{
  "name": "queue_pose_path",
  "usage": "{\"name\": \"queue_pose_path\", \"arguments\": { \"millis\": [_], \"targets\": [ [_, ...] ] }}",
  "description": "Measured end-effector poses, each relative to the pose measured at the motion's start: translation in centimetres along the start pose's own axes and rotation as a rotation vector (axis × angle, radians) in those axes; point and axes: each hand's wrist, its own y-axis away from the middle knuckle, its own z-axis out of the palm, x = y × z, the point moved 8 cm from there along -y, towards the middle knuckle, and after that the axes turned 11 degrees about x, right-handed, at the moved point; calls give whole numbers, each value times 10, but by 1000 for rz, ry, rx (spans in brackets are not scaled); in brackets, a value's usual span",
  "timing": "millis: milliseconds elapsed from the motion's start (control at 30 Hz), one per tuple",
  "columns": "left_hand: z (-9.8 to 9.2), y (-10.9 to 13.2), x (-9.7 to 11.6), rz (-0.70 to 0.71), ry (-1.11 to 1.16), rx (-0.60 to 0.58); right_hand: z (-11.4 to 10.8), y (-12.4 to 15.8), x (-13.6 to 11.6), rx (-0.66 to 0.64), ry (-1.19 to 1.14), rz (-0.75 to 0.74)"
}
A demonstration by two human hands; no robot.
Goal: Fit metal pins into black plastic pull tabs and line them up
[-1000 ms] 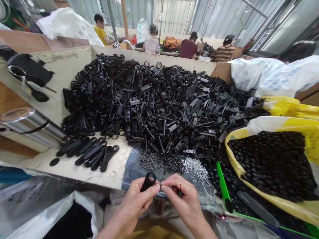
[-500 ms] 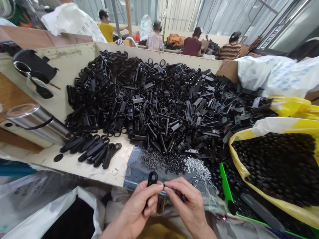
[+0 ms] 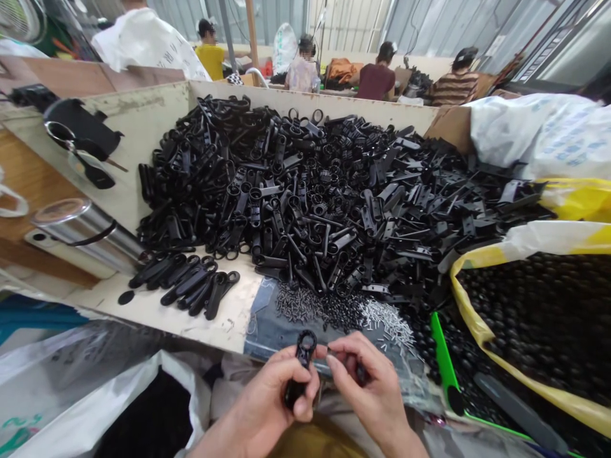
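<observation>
Near the bottom centre, my left hand (image 3: 281, 391) is wrapped round a black ring-ended part (image 3: 306, 346), its ring pointing up. Just to the right, my right hand (image 3: 365, 381) pinches a tiny piece between thumb and index finger, too small to name. A dark round piece (image 3: 361, 373) shows within its curled fingers. Beyond the hands lie small dark screws (image 3: 296, 304), small black pieces (image 3: 341, 312) and silver pins (image 3: 389, 323) on a blue-grey mat (image 3: 262, 324). Several black assembled parts (image 3: 191, 283) lie in a row at left.
A large heap of black parts (image 3: 310, 197) fills the tray (image 3: 143, 102). At left lies a steel flask (image 3: 90, 232). On the right are a green-edged tray (image 3: 443, 359) and a yellow-rimmed bag (image 3: 470, 318) of black pieces. Several people sit at the back.
The view has shifted, so the scene sits further right. My left hand has turned the black part more upright, its ring face showing. My right fingers have drawn slightly away from it.
</observation>
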Motion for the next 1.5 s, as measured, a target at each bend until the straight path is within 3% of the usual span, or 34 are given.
{"name": "queue_pose_path", "arguments": {
  "millis": [100, 233, 433, 767, 867, 1033, 1267, 1500],
  "targets": [
    [4, 9, 6, 42, -92, -58, 4, 0, 2, -35, -11, 10],
    [2, 14, 10, 140, -218, -54, 18, 3, -5, -144, 3, -92],
    [-24, 8, 1, 138, -321, 144, 28, 2, -9, -213, 48, -154],
    [-27, 3, 8, 265, -600, 148, 30, 6, -6, -197, -17, -56],
    [-27, 4, 11, 324, -641, 122, 31, 11, -8, -181, -43, -51],
    [-40, 6, 16, 367, -608, 198, 31, 16, -9, -162, -61, -60],
    [-45, 4, 18, 425, -489, 174, 34, 19, -2, -160, -43, 12],
    [-24, -8, 8, 398, -652, -46, 31, 19, -7, -235, 63, -61]
  ]
}}
